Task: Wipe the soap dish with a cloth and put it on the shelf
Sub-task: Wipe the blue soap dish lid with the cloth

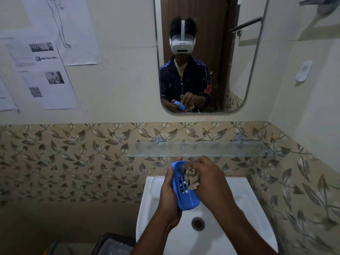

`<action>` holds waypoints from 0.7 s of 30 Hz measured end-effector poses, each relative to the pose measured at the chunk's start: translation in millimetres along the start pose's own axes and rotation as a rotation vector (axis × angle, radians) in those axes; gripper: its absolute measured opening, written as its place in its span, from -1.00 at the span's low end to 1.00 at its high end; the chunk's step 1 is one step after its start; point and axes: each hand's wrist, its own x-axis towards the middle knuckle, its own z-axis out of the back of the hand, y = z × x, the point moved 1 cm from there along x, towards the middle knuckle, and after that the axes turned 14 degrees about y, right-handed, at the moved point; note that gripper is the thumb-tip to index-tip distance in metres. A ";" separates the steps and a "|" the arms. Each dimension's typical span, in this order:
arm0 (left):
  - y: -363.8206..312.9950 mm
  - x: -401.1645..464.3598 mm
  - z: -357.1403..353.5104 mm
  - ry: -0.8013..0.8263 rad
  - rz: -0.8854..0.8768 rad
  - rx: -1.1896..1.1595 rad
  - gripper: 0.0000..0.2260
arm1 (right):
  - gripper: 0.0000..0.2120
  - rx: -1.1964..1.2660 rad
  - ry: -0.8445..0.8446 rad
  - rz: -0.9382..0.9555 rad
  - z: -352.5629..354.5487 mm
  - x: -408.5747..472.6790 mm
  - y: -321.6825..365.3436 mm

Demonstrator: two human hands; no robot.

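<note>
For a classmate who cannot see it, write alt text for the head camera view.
Over a white sink, the left hand holds a blue soap dish while the right hand presses a crumpled cloth into it. A glass shelf and mirror hang above.

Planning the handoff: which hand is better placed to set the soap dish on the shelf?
Left. The left hand already grips the blue soap dish just below the glass shelf; the right hand is busy holding the cloth.
</note>
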 end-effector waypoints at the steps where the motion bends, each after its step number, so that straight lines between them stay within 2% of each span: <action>1: -0.2 -0.2 0.2 -0.001 -0.004 0.018 -0.59 | -0.83 -0.003 -0.030 -0.022 -2.3 2.0 1.8; 6: -10.1 5.2 6.8 -0.055 -0.084 0.048 -0.61 | -0.92 -0.063 0.178 -0.117 -24.4 -15.4 -5.5; 8: -7.8 3.7 6.8 -0.061 -0.077 0.032 -0.59 | -0.89 -0.064 0.162 -0.129 -21.2 -12.6 -5.4; 11: 0.7 3.2 2.7 -0.033 -0.045 0.023 -0.60 | -0.94 -0.035 -0.022 -0.133 -9.5 6.2 2.9; 12: 2.2 5.0 3.1 -0.026 -0.056 0.021 -0.62 | -0.90 -0.026 -0.037 -0.139 -7.9 10.1 5.6; 15: -4.3 9.0 6.5 -0.028 -0.118 0.026 -0.65 | -0.93 -0.055 0.084 -0.158 -13.9 2.1 5.1; 18: -6.8 9.3 10.7 -0.045 -0.170 0.087 -0.66 | -0.82 -0.035 0.193 -0.168 -22.0 -14.7 -2.5; 20: 0.4 7.9 10.4 -0.033 -0.153 0.119 -0.64 | -0.81 0.010 0.163 -0.190 -16.3 -8.0 -2.4; 21: 3.9 7.7 8.5 -0.019 -0.123 0.132 -0.61 | -0.86 0.030 0.093 -0.191 -12.1 -0.6 -1.2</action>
